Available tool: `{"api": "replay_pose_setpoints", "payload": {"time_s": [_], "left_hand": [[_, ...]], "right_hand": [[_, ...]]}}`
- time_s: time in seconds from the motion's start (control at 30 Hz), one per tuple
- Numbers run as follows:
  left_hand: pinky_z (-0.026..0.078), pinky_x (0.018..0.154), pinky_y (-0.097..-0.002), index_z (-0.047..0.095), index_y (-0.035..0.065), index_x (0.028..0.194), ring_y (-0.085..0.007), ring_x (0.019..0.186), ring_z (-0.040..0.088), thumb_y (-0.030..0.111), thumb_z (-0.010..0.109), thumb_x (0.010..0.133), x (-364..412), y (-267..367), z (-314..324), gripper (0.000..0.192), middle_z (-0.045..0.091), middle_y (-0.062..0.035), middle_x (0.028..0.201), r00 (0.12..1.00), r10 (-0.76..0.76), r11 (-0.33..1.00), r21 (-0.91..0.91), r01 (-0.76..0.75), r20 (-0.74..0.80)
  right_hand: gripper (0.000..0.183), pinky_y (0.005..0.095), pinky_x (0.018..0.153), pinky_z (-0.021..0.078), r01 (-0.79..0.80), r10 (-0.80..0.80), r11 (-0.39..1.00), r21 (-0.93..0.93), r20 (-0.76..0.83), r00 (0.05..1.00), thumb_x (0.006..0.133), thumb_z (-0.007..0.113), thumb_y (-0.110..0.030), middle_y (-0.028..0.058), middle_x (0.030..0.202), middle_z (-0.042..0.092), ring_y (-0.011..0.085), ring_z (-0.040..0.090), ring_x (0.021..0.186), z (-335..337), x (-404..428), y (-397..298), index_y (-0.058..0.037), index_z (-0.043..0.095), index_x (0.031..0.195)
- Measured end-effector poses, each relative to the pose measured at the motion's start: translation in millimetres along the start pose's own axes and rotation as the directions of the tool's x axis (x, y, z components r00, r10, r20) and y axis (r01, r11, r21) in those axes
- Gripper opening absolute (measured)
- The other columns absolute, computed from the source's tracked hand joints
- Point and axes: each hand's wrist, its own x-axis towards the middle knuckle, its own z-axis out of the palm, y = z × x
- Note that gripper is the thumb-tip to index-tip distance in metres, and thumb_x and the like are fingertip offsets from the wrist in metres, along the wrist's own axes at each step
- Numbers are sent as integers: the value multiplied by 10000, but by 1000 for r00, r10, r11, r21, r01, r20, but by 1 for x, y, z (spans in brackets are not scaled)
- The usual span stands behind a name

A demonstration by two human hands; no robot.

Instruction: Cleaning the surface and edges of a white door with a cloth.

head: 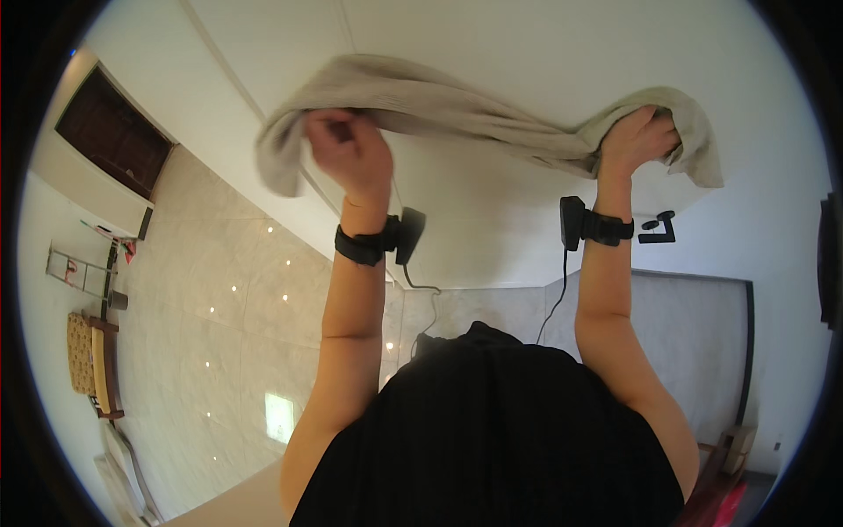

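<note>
A long beige-grey cloth [448,109] stretches between my two hands in front of a white door, its folds sagging a little towards the right. My left hand [352,158] is blurred, its fingers curled at the cloth's left part, where a loose end hangs down beyond it. Gripping the bunched right part is my right hand [637,139], with another loose end draped over and past its knuckles. Each wrist wears a black strap carrying a small black device with a cable.
A black lever handle [658,227] projects from the white door [487,224] below my right hand. Pale tiles [244,296] cover the floor. Along the far left stand a wooden seat with patterned cushion [82,352], a metal ladder-like frame [82,270] and a dark door [115,132].
</note>
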Motion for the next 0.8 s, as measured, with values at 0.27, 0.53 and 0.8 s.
{"api": "replay_pose_setpoints", "payload": {"time_s": [0.27,0.53,0.8], "left_hand": [[487,490,-209,473,-19,1014,-134,628,615,44,651,835,32,7,-64,260,580,-92,815,879,-473,867,-149,476,59],[531,700,-306,480,61,951,-170,802,628,24,568,899,21,-7,-125,109,595,-73,893,693,-711,556,-508,658,120],[456,845,-312,507,50,964,-191,865,604,47,598,882,52,-44,-102,123,614,-90,934,976,-217,889,-417,190,-18]], "right_hand": [[512,514,967,312,118,-132,985,124,106,986,908,464,-299,314,1208,422,472,380,1120,-15,9,-29,68,409,1261],[534,513,963,314,157,-170,981,118,103,980,907,470,-314,311,1231,414,464,376,1132,-24,14,-27,59,392,1281],[661,495,923,359,297,-293,927,-230,52,955,787,641,-396,284,1206,495,422,458,1105,-35,28,-28,41,445,1242]]}}
